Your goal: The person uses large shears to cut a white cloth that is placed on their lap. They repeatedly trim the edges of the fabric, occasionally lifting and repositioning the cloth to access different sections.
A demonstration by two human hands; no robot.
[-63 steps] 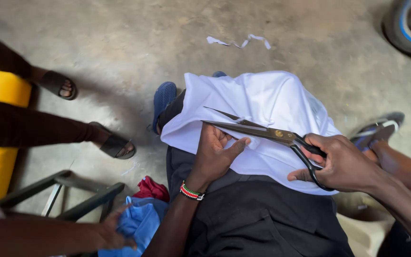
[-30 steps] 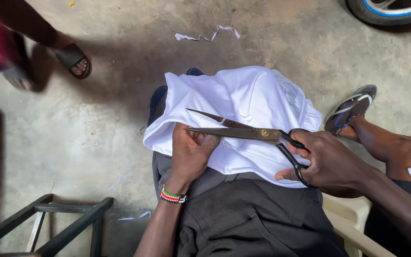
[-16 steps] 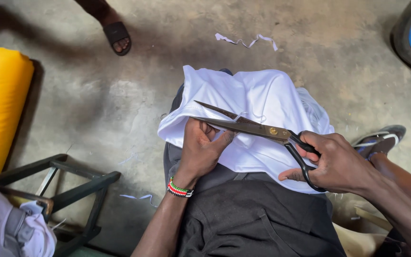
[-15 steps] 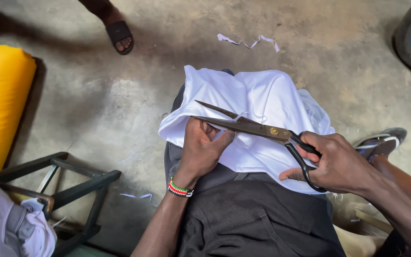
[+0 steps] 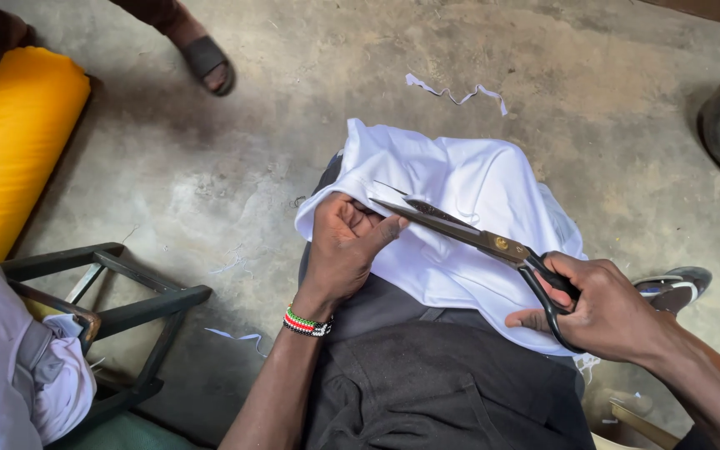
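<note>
Cloth point(image 5: 460, 192): draped over the lap, on the floor point(image 5: 293, 125) side of the trousers point(image 5: 427, 375).
Scissors point(image 5: 477, 237): on the cloth, between the hands.
Left hand point(image 5: 343, 250): on the cloth's left edge.
Right hand point(image 5: 602, 308): at the scissor handles, right.
Stool point(image 5: 118, 292): left of the lap.
Fabric roll point(image 5: 10, 142): far left, behind the stool.
Scrap strip point(image 5: 456, 92): on the floor beyond the cloth.

1. The grey concrete floor point(image 5: 310, 117) is rough and stained.
2. A thin white cloth scrap point(image 5: 457, 93) lies on it.
3. A yellow fabric roll point(image 5: 12, 150) rests there too.
4. A dark stool point(image 5: 118, 308) stands on it.
</note>
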